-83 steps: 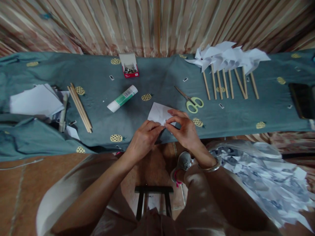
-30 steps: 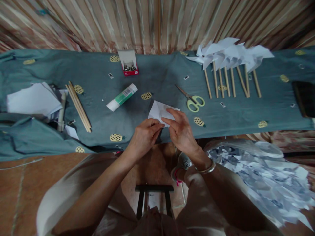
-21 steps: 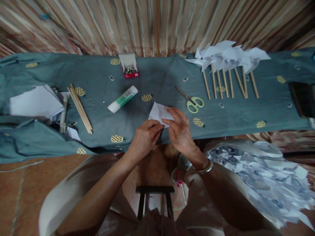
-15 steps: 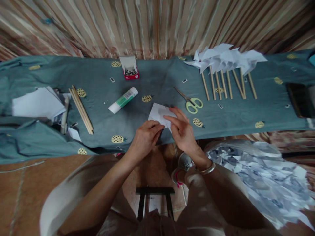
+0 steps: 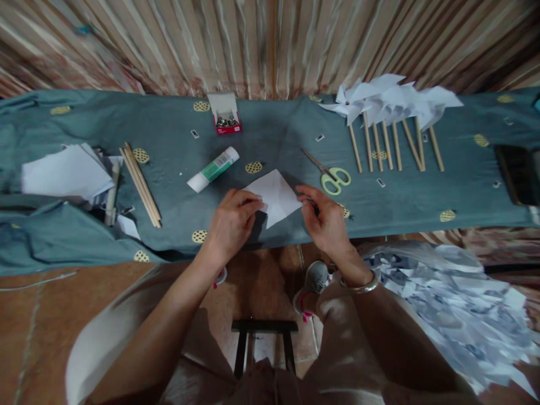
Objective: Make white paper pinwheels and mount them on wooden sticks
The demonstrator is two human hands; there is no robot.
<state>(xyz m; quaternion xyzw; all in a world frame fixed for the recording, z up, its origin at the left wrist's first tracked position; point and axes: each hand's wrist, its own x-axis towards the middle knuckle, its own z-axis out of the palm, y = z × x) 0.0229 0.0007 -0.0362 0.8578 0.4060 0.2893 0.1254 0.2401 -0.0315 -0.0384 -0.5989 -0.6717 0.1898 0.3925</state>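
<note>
A white sheet of paper, partly folded and turned with a corner pointing away from me, is stretched between my hands over the near part of the table. My left hand pinches its left side between thumb and fingers. At the right corner, my right hand grips the paper with its fingertips. Just beyond the paper lie a glue stick with a green and white label, on the left, and scissors with pale green handles, on the right.
Wooden sticks and a stack of white paper lie at left. A red box of metal pins stands at the back. Paper pinwheels on sticks lie at back right, a phone far right. A bag of paper pieces sits below.
My hands have moved apart, the left one leftward and the right one rightward. The paper has turned and more of its surface now shows between them.
</note>
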